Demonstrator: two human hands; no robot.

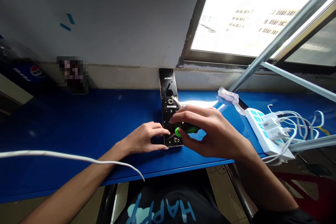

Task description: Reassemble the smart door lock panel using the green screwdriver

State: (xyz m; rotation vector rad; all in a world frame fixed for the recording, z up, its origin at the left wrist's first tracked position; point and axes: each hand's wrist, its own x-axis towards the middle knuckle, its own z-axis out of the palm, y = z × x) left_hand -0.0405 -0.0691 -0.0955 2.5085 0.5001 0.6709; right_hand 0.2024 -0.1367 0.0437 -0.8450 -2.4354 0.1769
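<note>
On the blue metal tabletop, a long, narrow black lock faceplate with a gold-coloured edge stands tilted, its lower end on the tabletop and its upper end against the wall behind. Its face shows cut-outs, a round fitting and a small white label.

Across the lower part of the faceplate, the right hand comes in from the right, palm down, wrist raised and fingers curled in a firm grip around a green-and-black screwdriver. The screwdriver lies nearly level, its thin metal shaft reaching over the faceplate. From the left, the left hand lies palm down and released, forearm stretched low across the tabletop, its fingertips touching the faceplate's left edge. A white cable drapes over that forearm.

Right of the faceplate sits a white power strip holding white chargers with tangled white cables, and nearer the faceplate lies a crumpled clear plastic bag. Left of the faceplate, against the wall, stand a pixelated object and a dark blue Pepsi-branded item. Up and right of the faceplate is a bright window.
</note>
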